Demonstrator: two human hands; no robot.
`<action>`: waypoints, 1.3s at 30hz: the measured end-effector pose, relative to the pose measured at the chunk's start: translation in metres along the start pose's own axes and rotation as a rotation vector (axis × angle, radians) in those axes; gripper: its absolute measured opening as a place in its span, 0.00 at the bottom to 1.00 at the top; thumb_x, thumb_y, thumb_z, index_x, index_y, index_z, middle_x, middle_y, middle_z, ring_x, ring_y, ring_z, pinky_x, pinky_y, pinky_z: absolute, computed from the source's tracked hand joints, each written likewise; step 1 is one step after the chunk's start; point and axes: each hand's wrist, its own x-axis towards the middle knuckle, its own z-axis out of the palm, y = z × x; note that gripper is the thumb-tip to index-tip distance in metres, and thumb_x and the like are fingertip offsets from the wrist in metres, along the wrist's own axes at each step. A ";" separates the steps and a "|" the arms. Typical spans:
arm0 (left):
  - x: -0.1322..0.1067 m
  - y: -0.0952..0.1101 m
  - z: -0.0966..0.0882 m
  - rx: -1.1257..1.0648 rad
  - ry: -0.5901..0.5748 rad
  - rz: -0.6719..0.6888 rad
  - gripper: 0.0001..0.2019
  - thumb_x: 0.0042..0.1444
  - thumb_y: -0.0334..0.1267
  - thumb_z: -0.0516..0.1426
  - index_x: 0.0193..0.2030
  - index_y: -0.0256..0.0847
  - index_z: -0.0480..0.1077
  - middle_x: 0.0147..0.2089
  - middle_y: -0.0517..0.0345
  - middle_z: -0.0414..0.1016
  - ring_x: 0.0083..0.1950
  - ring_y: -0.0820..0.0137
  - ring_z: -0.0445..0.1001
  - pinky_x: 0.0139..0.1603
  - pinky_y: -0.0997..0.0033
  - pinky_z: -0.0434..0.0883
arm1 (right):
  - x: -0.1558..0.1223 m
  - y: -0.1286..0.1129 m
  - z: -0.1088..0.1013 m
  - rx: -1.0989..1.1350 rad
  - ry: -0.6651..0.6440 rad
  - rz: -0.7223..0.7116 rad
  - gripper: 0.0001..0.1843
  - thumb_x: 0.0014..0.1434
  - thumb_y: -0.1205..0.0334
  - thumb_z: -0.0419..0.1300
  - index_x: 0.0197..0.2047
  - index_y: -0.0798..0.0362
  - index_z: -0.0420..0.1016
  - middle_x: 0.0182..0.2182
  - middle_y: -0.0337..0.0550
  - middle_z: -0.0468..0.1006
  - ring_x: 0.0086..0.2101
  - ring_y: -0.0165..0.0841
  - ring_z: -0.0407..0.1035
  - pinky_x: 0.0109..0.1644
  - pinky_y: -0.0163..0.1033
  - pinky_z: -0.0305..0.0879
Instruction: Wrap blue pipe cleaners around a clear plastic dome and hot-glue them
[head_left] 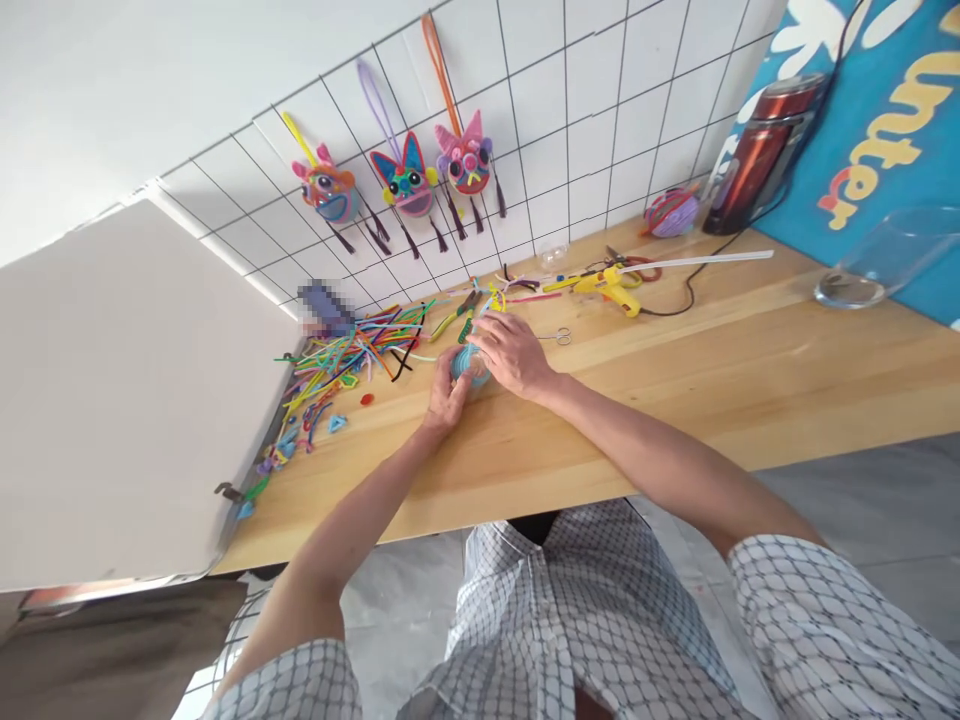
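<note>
My left hand [448, 398] and my right hand [513, 352] meet over a small blue pipe-cleaner piece [466, 366] on the wooden table [675, 370]. Left fingers curl round its near side. My right hand covers it from above with fingers bent on it. A yellow and multicoloured pipe-cleaner bit [493, 298] lies just beyond my right hand. Most of the blue piece is hidden by my fingers.
A heap of coloured pipe cleaners [352, 355] lies to the left, small scissors [559, 336] and a yellow glue gun [611, 285] behind. Three pipe-cleaner masks [409, 185] hang on the tiled wall. A red flask [761, 150], a glass bowl [885, 260] and a white board [112, 400] stand around.
</note>
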 end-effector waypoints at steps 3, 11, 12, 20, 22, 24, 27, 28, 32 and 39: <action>0.001 0.000 0.000 0.012 -0.002 -0.002 0.28 0.71 0.58 0.56 0.68 0.42 0.66 0.67 0.41 0.72 0.70 0.52 0.71 0.75 0.42 0.67 | 0.002 0.016 0.007 -0.030 -0.046 0.076 0.16 0.74 0.65 0.55 0.56 0.51 0.83 0.57 0.54 0.82 0.63 0.48 0.67 0.73 0.57 0.56; 0.003 -0.005 0.001 0.040 0.037 -0.043 0.30 0.70 0.61 0.55 0.68 0.41 0.66 0.66 0.41 0.73 0.68 0.52 0.73 0.73 0.44 0.70 | -0.004 0.019 0.018 0.040 -0.070 0.213 0.14 0.74 0.64 0.59 0.44 0.50 0.87 0.43 0.53 0.83 0.47 0.45 0.72 0.55 0.49 0.65; 0.003 -0.005 0.001 0.046 0.039 -0.051 0.30 0.71 0.61 0.55 0.68 0.41 0.66 0.66 0.41 0.73 0.68 0.52 0.73 0.73 0.45 0.70 | -0.005 0.018 0.020 0.054 -0.065 0.226 0.13 0.73 0.64 0.59 0.44 0.50 0.87 0.43 0.52 0.83 0.47 0.44 0.72 0.54 0.48 0.66; 0.002 -0.004 -0.004 0.083 0.020 -0.109 0.28 0.71 0.60 0.53 0.69 0.44 0.66 0.67 0.43 0.73 0.69 0.55 0.73 0.74 0.47 0.69 | -0.009 0.018 0.039 0.239 -0.034 0.331 0.13 0.71 0.69 0.58 0.48 0.49 0.84 0.45 0.50 0.82 0.48 0.42 0.75 0.53 0.44 0.71; 0.002 -0.005 -0.004 0.079 0.031 -0.126 0.29 0.71 0.60 0.54 0.69 0.43 0.66 0.68 0.42 0.72 0.69 0.55 0.73 0.74 0.47 0.69 | -0.011 0.017 0.041 0.277 -0.024 0.351 0.14 0.71 0.70 0.57 0.49 0.50 0.83 0.46 0.51 0.82 0.49 0.43 0.75 0.54 0.45 0.72; 0.001 -0.006 -0.004 0.068 0.051 -0.146 0.30 0.70 0.60 0.55 0.69 0.42 0.66 0.68 0.42 0.72 0.69 0.54 0.73 0.74 0.47 0.69 | -0.013 0.016 0.042 0.311 -0.008 0.369 0.14 0.70 0.70 0.57 0.51 0.50 0.83 0.47 0.53 0.82 0.51 0.45 0.75 0.57 0.48 0.72; -0.001 -0.007 -0.003 0.043 0.090 -0.190 0.29 0.70 0.58 0.56 0.69 0.42 0.66 0.67 0.42 0.73 0.69 0.55 0.73 0.74 0.47 0.69 | -0.018 0.014 0.045 0.364 0.041 0.417 0.17 0.68 0.67 0.58 0.58 0.52 0.78 0.53 0.58 0.80 0.56 0.48 0.73 0.63 0.53 0.70; -0.002 -0.008 -0.003 0.032 0.104 -0.207 0.29 0.69 0.58 0.56 0.69 0.42 0.66 0.67 0.42 0.73 0.69 0.55 0.73 0.74 0.47 0.69 | -0.020 0.014 0.047 0.383 0.060 0.441 0.19 0.68 0.66 0.59 0.61 0.53 0.76 0.55 0.60 0.79 0.57 0.49 0.72 0.64 0.55 0.70; -0.004 -0.013 -0.003 -0.025 0.165 -0.279 0.29 0.69 0.57 0.57 0.69 0.43 0.66 0.66 0.45 0.74 0.67 0.56 0.74 0.72 0.50 0.70 | -0.025 0.017 0.057 0.467 0.116 0.557 0.26 0.68 0.61 0.58 0.67 0.54 0.68 0.56 0.60 0.78 0.54 0.47 0.74 0.63 0.55 0.71; -0.007 -0.020 0.005 -0.163 0.289 -0.364 0.27 0.69 0.56 0.58 0.67 0.44 0.67 0.62 0.48 0.77 0.61 0.59 0.77 0.67 0.55 0.74 | -0.034 0.017 0.057 0.573 0.056 0.643 0.25 0.68 0.53 0.57 0.65 0.52 0.69 0.49 0.52 0.82 0.43 0.39 0.77 0.52 0.46 0.77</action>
